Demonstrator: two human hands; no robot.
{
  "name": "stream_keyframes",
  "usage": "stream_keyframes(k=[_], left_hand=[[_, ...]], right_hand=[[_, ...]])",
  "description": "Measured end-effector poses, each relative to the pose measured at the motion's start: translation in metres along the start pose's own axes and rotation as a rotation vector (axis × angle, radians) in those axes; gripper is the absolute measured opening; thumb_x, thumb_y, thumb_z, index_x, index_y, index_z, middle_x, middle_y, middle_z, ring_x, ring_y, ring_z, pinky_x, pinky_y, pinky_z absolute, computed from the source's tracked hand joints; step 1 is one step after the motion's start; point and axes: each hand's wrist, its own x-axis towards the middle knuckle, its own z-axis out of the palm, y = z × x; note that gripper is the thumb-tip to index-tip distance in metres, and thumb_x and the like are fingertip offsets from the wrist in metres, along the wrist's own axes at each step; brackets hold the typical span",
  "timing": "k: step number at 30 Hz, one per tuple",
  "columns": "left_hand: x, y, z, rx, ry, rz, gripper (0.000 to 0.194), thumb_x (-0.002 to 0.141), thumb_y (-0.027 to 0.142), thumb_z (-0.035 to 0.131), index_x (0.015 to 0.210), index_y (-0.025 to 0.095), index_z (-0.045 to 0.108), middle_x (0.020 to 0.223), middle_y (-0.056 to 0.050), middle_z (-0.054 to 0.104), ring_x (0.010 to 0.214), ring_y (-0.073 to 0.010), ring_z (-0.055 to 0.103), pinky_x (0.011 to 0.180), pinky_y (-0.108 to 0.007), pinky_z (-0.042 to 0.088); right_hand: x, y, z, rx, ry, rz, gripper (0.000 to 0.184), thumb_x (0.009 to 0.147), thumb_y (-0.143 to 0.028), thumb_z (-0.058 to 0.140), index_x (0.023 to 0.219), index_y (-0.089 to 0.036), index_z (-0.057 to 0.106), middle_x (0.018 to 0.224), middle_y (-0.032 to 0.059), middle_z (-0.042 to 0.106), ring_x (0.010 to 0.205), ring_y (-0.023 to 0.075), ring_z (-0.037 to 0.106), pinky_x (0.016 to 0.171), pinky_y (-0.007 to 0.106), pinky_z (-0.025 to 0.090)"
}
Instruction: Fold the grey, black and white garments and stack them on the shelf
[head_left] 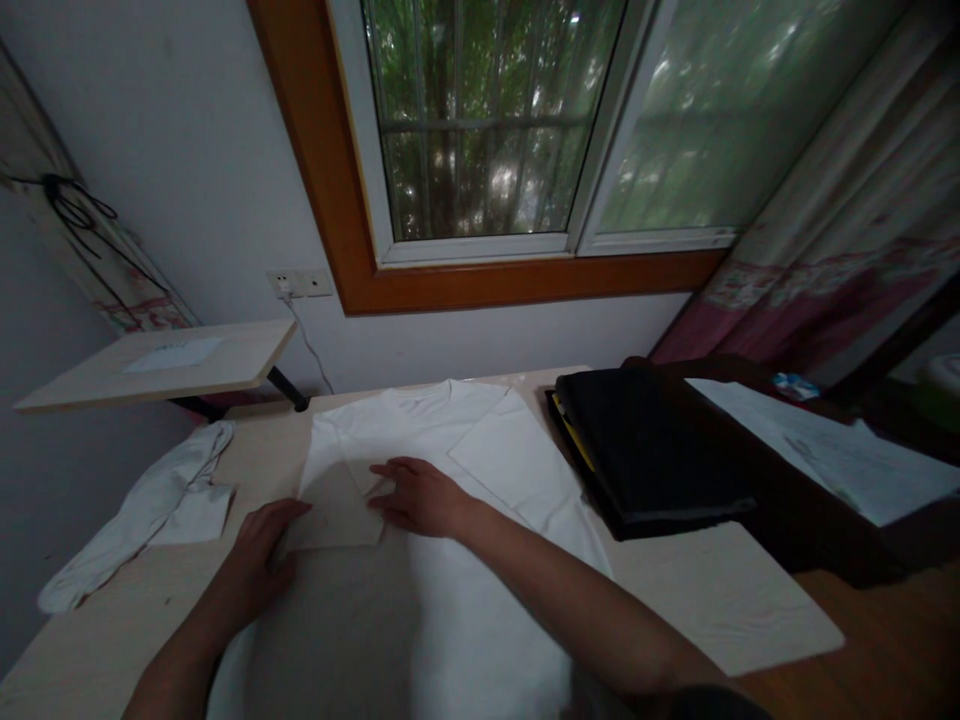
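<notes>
A white T-shirt lies spread on the table, its collar toward the window. Both sleeves lie turned inward over the body, the left sleeve between my hands and the right sleeve farther over. At the shirt's left edge, my left hand rests with fingers reaching onto the cloth and the thumb apart. My right hand touches the inner end of the left sleeve, fingers spread and thumb near the hem. A shadow darkens the lower left of the shirt.
Left of the shirt lies a crumpled white cloth on the pale table. A small raised shelf stands behind it. Stacked black folders lie to the right, beside papers on a dark surface. A window is ahead.
</notes>
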Motion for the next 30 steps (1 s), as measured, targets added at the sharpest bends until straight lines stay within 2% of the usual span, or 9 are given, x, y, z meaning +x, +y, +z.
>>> stream_keyframes(k=[5, 7, 10, 12, 14, 20, 25, 30], left_hand=[[-0.001, -0.002, 0.001, -0.015, -0.015, -0.003, 0.062, 0.070, 0.010, 0.056, 0.130, 0.026, 0.057, 0.132, -0.010, 0.061, 0.124, -0.0304, 0.057, 0.105, -0.051, 0.049], [-0.001, 0.000, 0.000, -0.020, -0.012, -0.017, 0.059, 0.070, 0.010, 0.055, 0.127, 0.025, 0.059, 0.131, -0.010, 0.062, 0.124, -0.0304, 0.057, 0.105, -0.051, 0.049], [-0.001, 0.003, -0.001, -0.014, -0.016, -0.033, 0.054, 0.073, 0.011, 0.055, 0.125, 0.024, 0.062, 0.129, -0.010, 0.064, 0.123, -0.0301, 0.058, 0.107, -0.050, 0.048], [-0.001, 0.002, -0.001, -0.006, -0.011, -0.030, 0.049, 0.074, 0.014, 0.057, 0.122, 0.024, 0.065, 0.127, -0.010, 0.065, 0.122, -0.0298, 0.059, 0.106, -0.049, 0.049], [-0.002, -0.002, 0.001, 0.011, -0.003, -0.028, 0.043, 0.077, 0.017, 0.059, 0.119, 0.024, 0.067, 0.125, -0.009, 0.067, 0.119, -0.0295, 0.060, 0.104, -0.048, 0.051], [-0.005, -0.015, 0.006, 0.081, 0.006, -0.022, 0.029, 0.084, 0.029, 0.061, 0.111, 0.024, 0.070, 0.120, -0.010, 0.067, 0.116, -0.0288, 0.061, 0.100, -0.044, 0.053], [-0.005, -0.016, 0.002, 0.068, 0.029, -0.029, 0.020, 0.080, 0.022, 0.059, 0.099, 0.025, 0.066, 0.108, -0.006, 0.067, 0.106, -0.0261, 0.063, 0.093, -0.040, 0.055], [-0.006, -0.015, -0.006, 0.044, 0.025, -0.094, 0.016, 0.080, 0.019, 0.058, 0.095, 0.024, 0.060, 0.102, -0.006, 0.063, 0.099, -0.0248, 0.062, 0.087, -0.039, 0.054]], right_hand=[[0.013, 0.002, 0.010, -0.101, 0.002, 0.203, 0.031, 0.098, -0.039, 0.058, 0.123, -0.025, 0.071, 0.155, 0.0048, 0.050, 0.139, 0.0322, 0.044, 0.113, 0.050, 0.040], [0.018, 0.005, 0.009, -0.097, -0.005, 0.260, 0.032, 0.098, -0.038, 0.058, 0.124, -0.022, 0.069, 0.151, 0.0073, 0.053, 0.134, 0.0310, 0.048, 0.112, 0.049, 0.042], [0.024, 0.010, 0.009, -0.055, 0.025, 0.410, 0.043, 0.098, -0.037, 0.058, 0.137, -0.019, 0.060, 0.138, 0.0129, 0.062, 0.124, 0.0288, 0.054, 0.106, 0.045, 0.046], [0.026, 0.014, 0.009, -0.038, 0.073, 0.524, 0.049, 0.099, -0.036, 0.057, 0.144, -0.017, 0.053, 0.131, 0.0148, 0.064, 0.121, 0.0289, 0.055, 0.105, 0.045, 0.046], [0.026, 0.018, 0.008, -0.026, 0.097, 0.583, 0.049, 0.099, -0.035, 0.056, 0.144, -0.017, 0.053, 0.130, 0.0147, 0.064, 0.122, 0.0288, 0.053, 0.105, 0.044, 0.046], [0.021, 0.023, 0.005, 0.019, 0.102, 0.579, 0.036, 0.099, -0.032, 0.057, 0.131, -0.019, 0.067, 0.130, 0.0113, 0.065, 0.124, 0.0260, 0.052, 0.106, 0.039, 0.044], [0.021, 0.024, 0.005, 0.091, 0.168, 0.608, 0.030, 0.100, -0.029, 0.057, 0.124, -0.022, 0.073, 0.115, 0.0094, 0.072, 0.114, 0.0231, 0.059, 0.100, 0.035, 0.046], [0.020, 0.021, 0.006, 0.182, 0.156, 0.510, 0.024, 0.099, -0.034, 0.060, 0.115, -0.028, 0.077, 0.102, 0.0044, 0.076, 0.104, 0.0211, 0.064, 0.096, 0.033, 0.045]])
